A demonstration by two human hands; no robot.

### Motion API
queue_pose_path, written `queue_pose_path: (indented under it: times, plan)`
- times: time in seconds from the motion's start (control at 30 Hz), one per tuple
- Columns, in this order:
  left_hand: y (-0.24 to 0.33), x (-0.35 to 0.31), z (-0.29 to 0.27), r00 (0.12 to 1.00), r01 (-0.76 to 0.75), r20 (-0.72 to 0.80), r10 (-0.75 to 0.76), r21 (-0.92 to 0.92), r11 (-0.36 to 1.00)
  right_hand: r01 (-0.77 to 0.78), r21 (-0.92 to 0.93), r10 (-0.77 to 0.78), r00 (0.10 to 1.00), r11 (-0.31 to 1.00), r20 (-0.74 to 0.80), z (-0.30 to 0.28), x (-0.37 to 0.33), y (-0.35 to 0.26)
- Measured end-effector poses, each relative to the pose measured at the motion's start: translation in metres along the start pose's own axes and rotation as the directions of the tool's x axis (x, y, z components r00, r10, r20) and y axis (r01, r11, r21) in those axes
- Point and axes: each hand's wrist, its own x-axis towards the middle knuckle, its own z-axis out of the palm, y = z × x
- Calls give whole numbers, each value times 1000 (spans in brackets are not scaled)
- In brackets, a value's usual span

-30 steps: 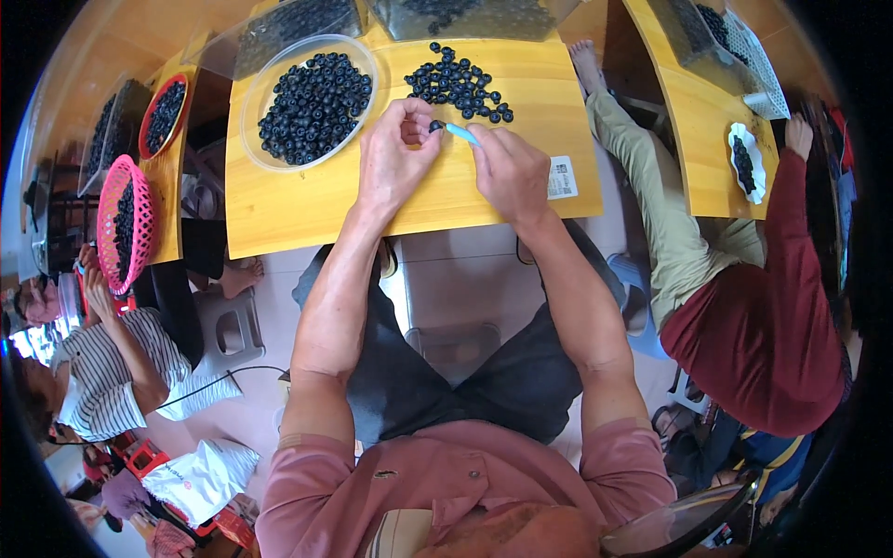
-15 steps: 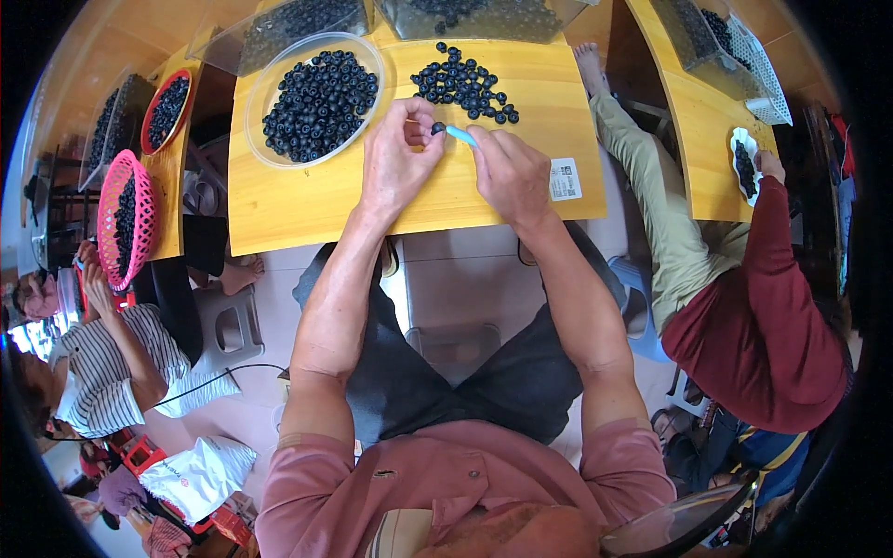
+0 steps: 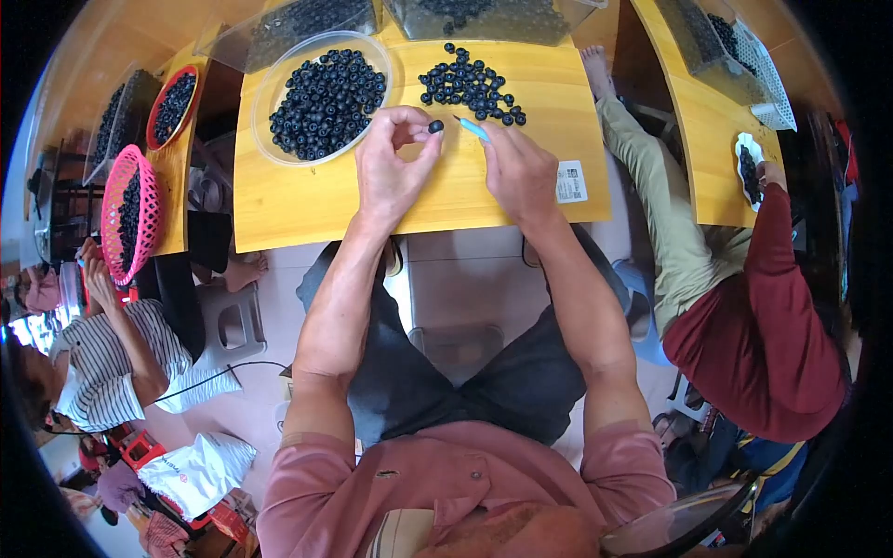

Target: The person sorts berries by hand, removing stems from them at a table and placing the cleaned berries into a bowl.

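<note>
Clamped together at the tips of thumb and forefinger in the left hand [image 3: 395, 167] — on a small dark ball [image 3: 435, 126], blue-black and round, seen against the yellow table [image 3: 307, 205]. Closed likewise in the right hand [image 3: 521, 172]: around a slim light-blue tool [image 3: 474, 128], with a thin dark tip pointed toward the ball, near it but apart.

Just beyond the hands, in a loose scatter on the wood, more dark balls [image 3: 462, 86] of the same kind. To the left of these, a round clear bowl [image 3: 263, 98], heaped with many others. Along the far side of the table, two clear bins [image 3: 246, 46] with dark balls inside. Near the right hand, flat on the wood, a white label [image 3: 572, 181] with a square printed code.

Off to the left, a pink openwork basket [image 3: 147, 219] and a red-rimmed dish [image 3: 155, 139], both with dark contents, near a person in a striped top [image 3: 121, 358]. Off to the right, a white scalloped dish [image 3: 740, 144] with a dark heap, beside the hand of a person in maroon [image 3: 772, 325] — contact too small to tell.
</note>
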Motion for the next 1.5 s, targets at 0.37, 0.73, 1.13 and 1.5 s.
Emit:
queue_pose_path:
  times: [0.37, 0.73, 1.13, 1.5]
  plan:
    - [2, 2, 1, 997, -46, 66, 37, 125, 991, 102, 50, -97, 991, 994, -97, -5, 3, -4]
    - [-3, 4, 2, 992, 83, 102, -79, -37, 996, 137, -33, -139, 989, 990, -60, -7, 2, -5]
    - [-2, 10, -6, 943, 303, 204, -263, -204, 931, 111, -22, -111, 994, 994, -5, -9, 0, -8]
    - [2, 15, -9, 910, 401, 240, -337, -313, 861, 121, -29, -122, 993, 992, -11, -9, 0, -8]
